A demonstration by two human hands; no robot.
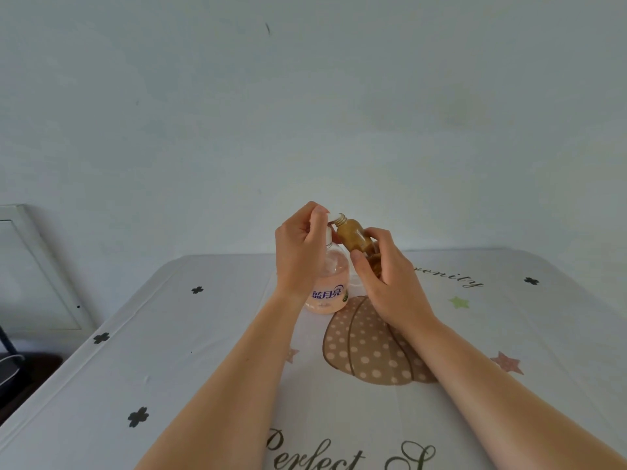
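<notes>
On the worktop (203, 351) stands a pink soap bottle (330, 283) whose white pump (329, 232) the left hand (300, 249) grips from above, while the right hand (386, 279) holds a small brown bottle (354, 237) tilted, its open mouth right at the pump's nozzle.

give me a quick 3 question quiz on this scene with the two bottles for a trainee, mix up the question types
1. True or false: the amber bottle stands upright.
2. What does the left hand grip? A. the top of the pink pump bottle; B. the amber bottle; C. nothing.
3. Fill in: the right hand holds the amber bottle's open mouth at the pump's ____.

Key
1. False: it is tilted, held in the right hand.
2. A.
3. Nozzle.
</notes>
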